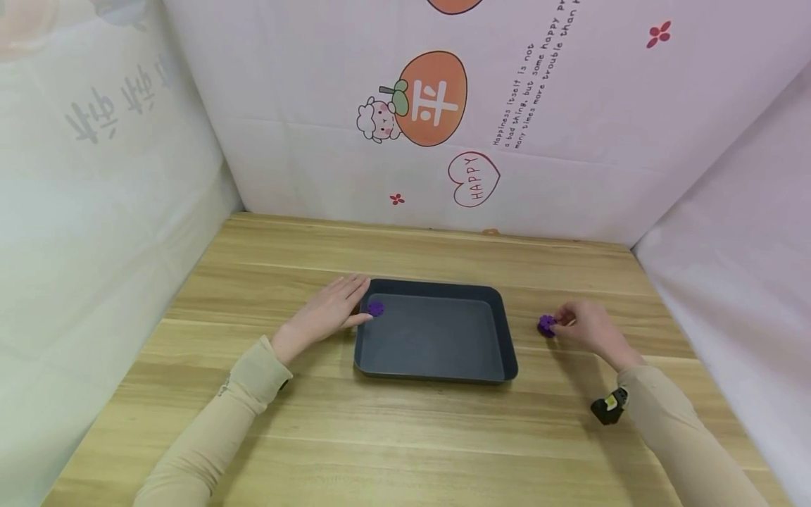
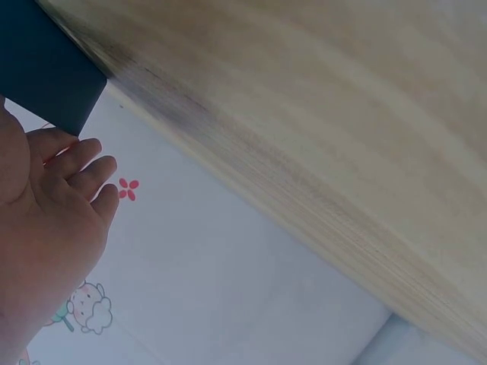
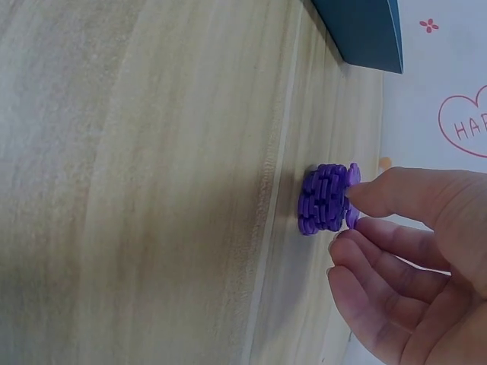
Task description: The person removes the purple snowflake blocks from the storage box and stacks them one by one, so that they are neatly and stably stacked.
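A dark grey rectangular tray [image 1: 437,338] lies on the table, with one purple flower-shaped plastic disc [image 1: 376,308] in its far left corner. My left hand [image 1: 331,308] rests on the tray's left rim, its fingers extended and the thumb reaching in near that disc. To the right of the tray stands a short stack of purple notched discs [image 3: 323,199]. Between thumb and index finger, my right hand [image 1: 586,325] pinches the top disc [image 3: 353,176], which sits slightly tilted at the top of the stack. The other right fingers are loosely bent beside it.
The wooden table [image 1: 418,429] runs back to a printed white cloth wall [image 1: 304,141], with white cloth on both sides too. A small black device [image 1: 610,407] is worn at the right wrist.
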Available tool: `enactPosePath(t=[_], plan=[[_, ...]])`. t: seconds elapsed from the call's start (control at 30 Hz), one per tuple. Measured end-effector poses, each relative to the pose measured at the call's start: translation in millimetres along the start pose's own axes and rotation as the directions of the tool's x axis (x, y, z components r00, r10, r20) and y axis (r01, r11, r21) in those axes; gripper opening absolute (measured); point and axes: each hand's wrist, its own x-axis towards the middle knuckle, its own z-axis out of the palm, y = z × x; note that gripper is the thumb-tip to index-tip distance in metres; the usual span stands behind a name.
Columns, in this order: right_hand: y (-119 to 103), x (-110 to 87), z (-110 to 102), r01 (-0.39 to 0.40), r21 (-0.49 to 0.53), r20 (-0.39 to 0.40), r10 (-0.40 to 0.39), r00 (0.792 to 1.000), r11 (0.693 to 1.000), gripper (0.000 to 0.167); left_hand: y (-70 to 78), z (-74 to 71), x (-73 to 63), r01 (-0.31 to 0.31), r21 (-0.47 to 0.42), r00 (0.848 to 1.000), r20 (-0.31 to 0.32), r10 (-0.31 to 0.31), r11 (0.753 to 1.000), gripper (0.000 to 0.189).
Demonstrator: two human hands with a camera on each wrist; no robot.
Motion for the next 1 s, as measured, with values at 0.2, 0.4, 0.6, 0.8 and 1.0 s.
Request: enactPosePath(t=[0.2,0.4,0.6,0.8,1.0], plan=[[-0.4,-1.6,1.3,0.009,-0.008,0.003,-0.009,1.0,1.0,0.021,-0.3,-0.7,0.5,0.0,-0.01,1.0,-0.002,0.0,1.0,0.075],[-0.3,-2.3,0.4,0.013,-0.005,-0.006,-0.013,1.0,1.0,0.02,-0.1,-0.8,-0.2,-0.002,-0.007,1.0,-0.007,0.002,1.0,0.075],[-3.9,-1.5,-2.6,-0.004,0.001,0.005,0.004,1.0,1.0,0.024,1.3,-1.7,-1.3,-0.006,-0.001,1.0,-0.016,0.006,1.0,0.075],[-18.5,2.7,-6.6,-0.015,0.002,0.025,0.015,1.0,1.0,0.03,1.6,-2.3,-1.5,0.004,-0.006,1.0,-0.008,-0.004,1.0,0.074],[-35.1,8.9,-7.7,0.019,0.024,0.015,-0.02,1.0,1.0,0.025,0.2,-0.7,-0.2,0.007,-0.008,1.0,-0.005,-0.007,1.0,0.075]])
